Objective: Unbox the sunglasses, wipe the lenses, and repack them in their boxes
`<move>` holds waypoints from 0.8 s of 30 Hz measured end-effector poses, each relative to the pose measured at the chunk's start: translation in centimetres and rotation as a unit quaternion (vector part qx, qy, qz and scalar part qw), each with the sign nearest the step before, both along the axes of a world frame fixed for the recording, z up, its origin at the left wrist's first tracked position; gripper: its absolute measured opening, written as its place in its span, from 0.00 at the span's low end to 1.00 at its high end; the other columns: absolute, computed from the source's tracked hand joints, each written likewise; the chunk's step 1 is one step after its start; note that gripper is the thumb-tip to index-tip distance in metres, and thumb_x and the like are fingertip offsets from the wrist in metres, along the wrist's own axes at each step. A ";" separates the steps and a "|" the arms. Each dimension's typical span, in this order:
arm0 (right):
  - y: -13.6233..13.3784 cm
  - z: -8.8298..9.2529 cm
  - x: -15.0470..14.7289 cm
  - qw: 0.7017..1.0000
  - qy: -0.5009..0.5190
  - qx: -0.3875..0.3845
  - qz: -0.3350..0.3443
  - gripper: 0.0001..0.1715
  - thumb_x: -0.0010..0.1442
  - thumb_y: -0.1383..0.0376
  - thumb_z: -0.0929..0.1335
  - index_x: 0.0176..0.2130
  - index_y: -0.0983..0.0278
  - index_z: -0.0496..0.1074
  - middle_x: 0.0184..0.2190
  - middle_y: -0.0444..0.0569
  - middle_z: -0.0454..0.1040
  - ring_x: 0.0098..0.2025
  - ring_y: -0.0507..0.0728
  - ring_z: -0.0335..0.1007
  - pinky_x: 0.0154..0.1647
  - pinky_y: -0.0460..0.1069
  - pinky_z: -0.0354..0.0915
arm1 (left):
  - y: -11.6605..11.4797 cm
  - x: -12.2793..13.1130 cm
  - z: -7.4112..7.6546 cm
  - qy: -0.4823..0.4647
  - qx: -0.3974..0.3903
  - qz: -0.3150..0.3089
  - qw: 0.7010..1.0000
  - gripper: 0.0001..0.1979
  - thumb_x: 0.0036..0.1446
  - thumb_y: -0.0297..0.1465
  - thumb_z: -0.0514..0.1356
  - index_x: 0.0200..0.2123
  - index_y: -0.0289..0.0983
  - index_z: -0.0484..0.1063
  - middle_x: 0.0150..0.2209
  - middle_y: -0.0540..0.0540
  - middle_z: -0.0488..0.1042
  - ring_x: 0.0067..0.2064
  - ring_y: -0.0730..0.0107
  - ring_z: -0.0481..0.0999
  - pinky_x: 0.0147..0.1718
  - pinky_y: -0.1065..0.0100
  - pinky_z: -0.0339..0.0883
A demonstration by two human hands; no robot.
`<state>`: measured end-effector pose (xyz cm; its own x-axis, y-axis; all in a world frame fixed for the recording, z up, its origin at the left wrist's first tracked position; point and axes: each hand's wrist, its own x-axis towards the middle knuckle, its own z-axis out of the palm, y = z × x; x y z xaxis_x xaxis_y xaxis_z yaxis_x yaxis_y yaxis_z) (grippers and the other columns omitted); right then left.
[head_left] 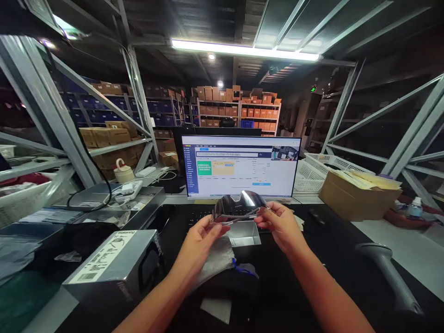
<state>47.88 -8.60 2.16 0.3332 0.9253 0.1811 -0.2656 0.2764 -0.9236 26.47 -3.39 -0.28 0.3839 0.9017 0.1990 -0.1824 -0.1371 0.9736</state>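
Thing in hand: mirrored glasses, held level in the air just in front of the monitor, above the counter.
Left hand: its grip is closed on the left end of the lens; a grey pouch hangs under the palm.
Right hand: its grip pinches the right end, fingertips on the edge.
Below: a small open box stands on the counter right under the glasses.
Nearby: a large labelled box to the left, a handheld scanner lying to the right.
Step, as it looks: the glasses are out of their packing and being looked over.
What handling calls for: holding by the ends only, since the mirrored face would likely smudge or scratch.
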 end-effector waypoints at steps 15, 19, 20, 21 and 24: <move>0.7 -0.1 2.7 0.984 -0.015 -0.004 0.176 0.28 0.48 0.46 0.79 0.31 0.66 0.73 0.15 0.39 0.69 0.12 0.40 0.43 0.15 0.40 0.41 | 1.4 -0.2 2.1 -0.205 -0.136 -0.038 0.969 0.24 0.45 0.47 0.74 0.31 0.34 0.73 0.20 0.58 0.61 0.18 0.85 0.57 0.19 0.78 0.61; -0.8 0.6 3.5 0.985 -0.111 0.029 0.131 0.24 0.53 0.47 0.76 0.32 0.64 0.72 0.19 0.42 0.73 0.12 0.43 0.52 0.13 0.40 0.43 | 2.1 -0.4 0.9 -0.061 -0.060 -0.031 0.996 0.28 0.46 0.51 0.72 0.40 0.35 0.76 0.23 0.53 0.70 0.21 0.79 0.66 0.25 0.74 0.67; -1.4 0.8 3.4 0.981 -0.158 0.049 0.100 0.22 0.55 0.48 0.75 0.32 0.64 0.72 0.20 0.42 0.73 0.13 0.45 0.56 0.14 0.41 0.48 | 2.1 -0.4 0.5 -0.037 -0.019 -0.002 0.999 0.31 0.44 0.51 0.73 0.44 0.36 0.75 0.31 0.48 0.76 0.31 0.71 0.75 0.34 0.70 0.72; -2.1 0.9 3.2 0.971 -0.218 0.073 0.059 0.20 0.57 0.49 0.74 0.32 0.63 0.72 0.22 0.43 0.73 0.15 0.47 0.60 0.15 0.42 0.53 | 2.1 -0.4 0.3 -0.020 0.025 0.035 0.999 0.35 0.43 0.52 0.73 0.49 0.37 0.74 0.41 0.42 0.78 0.43 0.63 0.78 0.45 0.65 0.72; -3.7 1.3 2.0 0.877 -0.434 0.180 -0.097 0.09 0.62 0.60 0.72 0.32 0.62 0.73 0.25 0.43 0.74 0.23 0.51 0.69 0.24 0.45 0.63 | 1.6 -0.5 -0.1 0.004 0.110 0.103 0.989 0.36 0.50 0.58 0.65 0.55 0.40 0.72 0.59 0.37 0.71 0.61 0.52 0.69 0.62 0.56 0.59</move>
